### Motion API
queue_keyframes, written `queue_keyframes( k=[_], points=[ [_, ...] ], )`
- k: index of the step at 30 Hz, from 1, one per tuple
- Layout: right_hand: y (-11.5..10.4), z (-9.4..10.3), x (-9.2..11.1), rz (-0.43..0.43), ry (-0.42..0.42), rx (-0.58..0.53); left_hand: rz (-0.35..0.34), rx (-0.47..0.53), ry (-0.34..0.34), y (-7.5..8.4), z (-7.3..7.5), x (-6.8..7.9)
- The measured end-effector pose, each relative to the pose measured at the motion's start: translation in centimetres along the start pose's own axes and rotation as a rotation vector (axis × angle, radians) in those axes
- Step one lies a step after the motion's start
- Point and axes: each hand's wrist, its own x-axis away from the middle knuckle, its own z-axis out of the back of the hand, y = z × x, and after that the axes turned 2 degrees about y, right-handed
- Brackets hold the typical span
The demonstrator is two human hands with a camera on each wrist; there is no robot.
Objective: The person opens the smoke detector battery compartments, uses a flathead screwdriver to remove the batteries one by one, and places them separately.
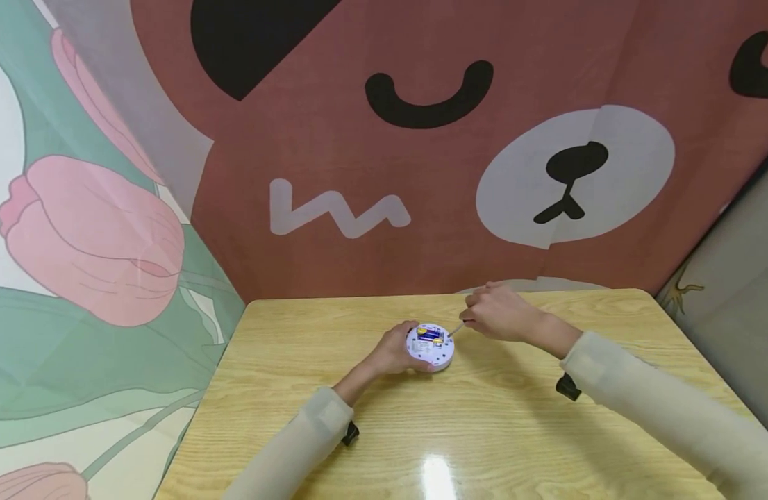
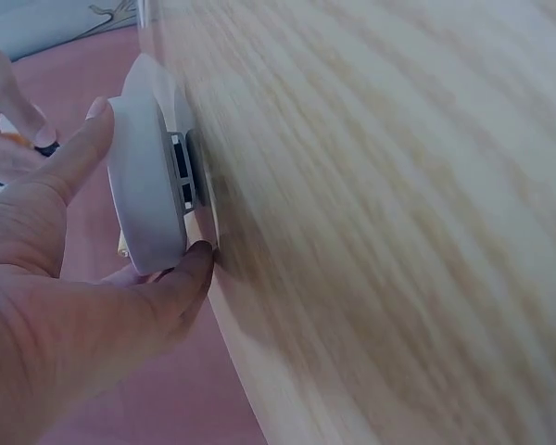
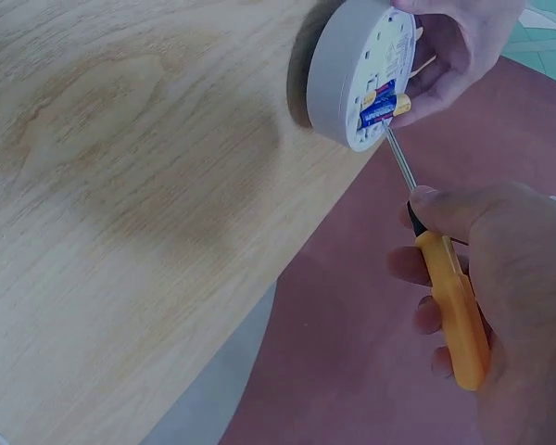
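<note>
A round white smoke alarm (image 1: pixel 430 347) is held near the tabletop by my left hand (image 1: pixel 393 351), its thumb and fingers gripping the rim. Two blue-and-gold batteries (image 3: pixel 380 107) sit in its upward face, among small holes and printed text. On the underside, a raised slotted part (image 2: pixel 182 171) shows in the left wrist view. My right hand (image 1: pixel 499 312) grips a screwdriver (image 3: pixel 456 315) by its orange handle. The metal shaft (image 3: pixel 400 158) reaches down to the alarm's face beside the batteries; whether the tip sits in a screw is too small to tell.
A wood-grain table (image 1: pixel 484 430) lies beneath both hands. Behind it hangs a reddish-brown cloth (image 1: pixel 334 153) with a bear's face, and a tulip-print cloth (image 1: pixel 96 236) covers the left side. Dark wrist devices (image 1: pixel 568 387) hang under the sleeves.
</note>
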Motion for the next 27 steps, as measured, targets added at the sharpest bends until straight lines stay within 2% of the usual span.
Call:
queue_keyframes(
  k=[12,18,27],
  points=[
    [-0.6,-0.9,-1.1,-0.025,-0.088,-0.007,0.02,-0.039,0.059,0.1,-0.6,-0.2],
    [-0.7,-1.0,-1.6,-0.04,-0.12,0.025,0.016,-0.052,0.078,0.3,-0.7,-0.2],
    [-1.2,-0.1,-3.0,-0.031,-0.18,0.087,0.026,-0.073,0.093,0.5,-0.8,-0.4]
  ],
)
